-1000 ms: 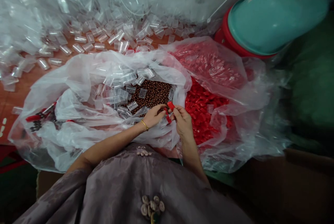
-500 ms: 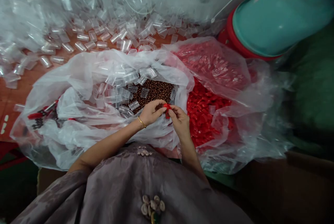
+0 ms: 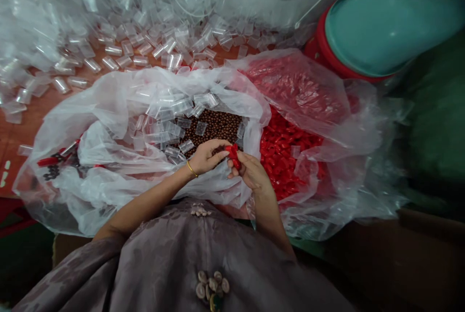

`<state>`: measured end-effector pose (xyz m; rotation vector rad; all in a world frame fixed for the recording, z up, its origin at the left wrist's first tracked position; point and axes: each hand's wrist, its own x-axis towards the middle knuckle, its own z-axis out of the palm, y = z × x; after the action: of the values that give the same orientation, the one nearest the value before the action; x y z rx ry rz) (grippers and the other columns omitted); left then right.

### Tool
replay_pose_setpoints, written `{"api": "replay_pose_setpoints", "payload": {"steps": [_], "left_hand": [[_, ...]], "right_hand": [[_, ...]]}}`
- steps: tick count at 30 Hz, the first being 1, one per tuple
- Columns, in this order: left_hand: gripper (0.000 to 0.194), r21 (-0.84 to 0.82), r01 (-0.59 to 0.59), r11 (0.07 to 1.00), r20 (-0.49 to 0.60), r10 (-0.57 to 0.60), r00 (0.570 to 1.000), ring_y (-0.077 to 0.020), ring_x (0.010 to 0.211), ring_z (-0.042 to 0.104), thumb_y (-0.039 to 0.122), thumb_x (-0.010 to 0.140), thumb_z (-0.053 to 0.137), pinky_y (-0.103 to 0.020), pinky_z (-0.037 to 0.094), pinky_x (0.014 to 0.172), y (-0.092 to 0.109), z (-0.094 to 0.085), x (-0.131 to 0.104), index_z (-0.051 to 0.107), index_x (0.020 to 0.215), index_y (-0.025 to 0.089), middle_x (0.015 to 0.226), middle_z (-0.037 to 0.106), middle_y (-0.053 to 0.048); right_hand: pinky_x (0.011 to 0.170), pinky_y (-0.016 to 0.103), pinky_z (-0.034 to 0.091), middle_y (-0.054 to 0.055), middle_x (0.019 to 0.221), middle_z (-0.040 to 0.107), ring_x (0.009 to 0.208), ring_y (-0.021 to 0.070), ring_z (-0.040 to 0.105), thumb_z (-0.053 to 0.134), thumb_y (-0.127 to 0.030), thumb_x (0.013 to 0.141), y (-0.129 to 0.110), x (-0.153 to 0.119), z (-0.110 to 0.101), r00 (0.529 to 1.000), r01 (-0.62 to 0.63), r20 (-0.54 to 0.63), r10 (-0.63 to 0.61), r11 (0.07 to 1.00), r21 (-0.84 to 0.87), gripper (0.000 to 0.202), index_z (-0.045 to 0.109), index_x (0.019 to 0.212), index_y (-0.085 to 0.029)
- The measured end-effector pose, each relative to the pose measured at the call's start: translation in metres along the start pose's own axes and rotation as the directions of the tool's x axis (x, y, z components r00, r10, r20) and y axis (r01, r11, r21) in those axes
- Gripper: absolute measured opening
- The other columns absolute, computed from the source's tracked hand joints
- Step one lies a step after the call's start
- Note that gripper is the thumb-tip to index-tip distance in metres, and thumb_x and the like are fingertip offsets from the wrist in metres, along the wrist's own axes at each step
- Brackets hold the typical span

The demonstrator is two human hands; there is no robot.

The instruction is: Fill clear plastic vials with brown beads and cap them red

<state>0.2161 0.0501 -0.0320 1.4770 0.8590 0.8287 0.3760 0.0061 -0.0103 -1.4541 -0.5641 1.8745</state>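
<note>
A small shiny red plastic piece is pinched between my two hands; its exact kind does not show. My left hand, with a gold bangle at the wrist, closes thumb and fingers on its left side. My right hand grips it from the right, fingers curled beneath. Just beyond my hands lie many brown beads in a white plastic bag. Clear plastic tubes rest on and beside the beads. To the right sits a heap of similar red pieces in a clear bag.
More clear tubes are piled along the back of the orange table. A teal bucket in a red container stands at the back right. Red-and-black pieces lie in the plastic at the left.
My right hand has turned, its fingers now curled under the red piece, and more of the piece shows. My left hand has shifted slightly left.
</note>
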Motion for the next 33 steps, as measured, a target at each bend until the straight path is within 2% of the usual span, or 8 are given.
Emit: {"api": "replay_pose_setpoints", "payload": {"steps": [2,4,7,10,13,23,27,33], "left_hand": [[0.038,-0.085,0.054,0.995,-0.005,-0.055,0.998,-0.0165,0.087,0.059,0.044,0.08,0.054,-0.029,0.045,0.082,-0.003,0.0,-0.002,0.061,0.101,0.014,0.095,0.065,-0.008],[0.044,-0.214,0.147,0.966,-0.019,-0.154,0.988,-0.0164,0.087,0.06,0.047,0.077,0.057,-0.028,0.047,0.08,-0.006,0.002,-0.005,0.06,0.104,0.013,0.098,0.065,-0.009],[0.048,-0.366,0.272,0.89,-0.023,-0.301,0.954,-0.0139,0.08,0.06,0.051,0.075,0.058,-0.025,0.049,0.071,-0.01,0.004,-0.007,0.06,0.104,0.012,0.096,0.066,-0.009],[0.048,-0.398,0.307,0.865,-0.036,-0.35,0.936,-0.0112,0.07,0.058,0.05,0.07,0.064,-0.023,0.048,0.066,-0.014,0.005,-0.007,0.062,0.098,0.011,0.084,0.066,-0.006],[0.049,-0.396,0.312,0.863,-0.052,-0.361,0.931,-0.0108,0.067,0.058,0.049,0.067,0.067,-0.023,0.048,0.065,-0.018,0.004,-0.006,0.062,0.097,0.01,0.08,0.066,-0.005],[0.048,-0.452,0.354,0.819,-0.002,-0.398,0.917,-0.0098,0.064,0.059,0.049,0.064,0.068,-0.024,0.05,0.064,-0.019,0.003,-0.007,0.064,0.094,0.011,0.08,0.068,-0.005],[0.051,-0.455,0.336,0.825,0.004,-0.375,0.927,-0.0104,0.064,0.06,0.05,0.067,0.066,-0.025,0.051,0.064,-0.018,0.0,-0.006,0.063,0.098,0.011,0.082,0.068,-0.006],[0.049,-0.444,0.33,0.833,0.009,-0.364,0.931,-0.0103,0.065,0.06,0.049,0.069,0.065,-0.024,0.05,0.065,-0.02,0.0,-0.003,0.062,0.098,0.01,0.082,0.068,-0.005]], "right_hand": [[0.046,0.029,0.05,-0.004,0.059,0.054,0.038,0.0067,0.039,0.064,-0.057,0.064,-0.002,-0.001,-0.003,0.999,-0.017,0.036,0.019,0.998,-0.059,0.04,0.058,0.075,-0.019],[0.047,0.027,0.049,-0.004,0.059,0.054,0.04,0.0068,0.041,0.065,-0.055,0.065,0.0,0.001,-0.002,0.993,0.106,-0.045,-0.112,0.986,-0.126,0.038,0.057,0.074,-0.019],[0.05,0.023,0.046,-0.003,0.068,0.058,0.051,0.009,0.05,0.067,-0.047,0.066,0.008,0.006,0.004,0.905,0.306,-0.197,-0.377,0.898,-0.315,0.031,0.056,0.079,-0.021],[0.063,0.025,0.048,0.0,0.076,0.061,0.068,0.0126,0.056,0.065,-0.039,0.071,0.014,0.01,0.009,0.816,0.395,-0.192,-0.545,0.768,-0.504,0.023,0.058,0.084,-0.021],[0.071,0.027,0.047,0.001,0.08,0.062,0.074,0.014,0.058,0.062,-0.035,0.074,0.017,0.011,0.011,0.783,0.406,-0.16,-0.601,0.689,-0.6,0.019,0.058,0.087,-0.02],[0.067,0.027,0.046,0.002,0.084,0.064,0.075,0.0153,0.059,0.05,-0.038,0.083,0.018,0.008,0.008,0.836,0.358,-0.074,-0.544,0.643,-0.677,0.024,0.06,0.097,-0.021],[0.061,0.025,0.045,0.002,0.082,0.063,0.066,0.013,0.056,0.05,-0.039,0.083,0.018,0.009,0.013,0.82,0.356,-0.133,-0.557,0.679,-0.642,0.023,0.059,0.094,-0.021],[0.049,0.022,0.039,-0.001,0.073,0.059,0.049,0.0079,0.046,0.047,-0.043,0.084,0.019,0.012,0.016,0.873,0.354,-0.092,-0.478,0.754,-0.554,0.026,0.056,0.093,-0.021]]}}
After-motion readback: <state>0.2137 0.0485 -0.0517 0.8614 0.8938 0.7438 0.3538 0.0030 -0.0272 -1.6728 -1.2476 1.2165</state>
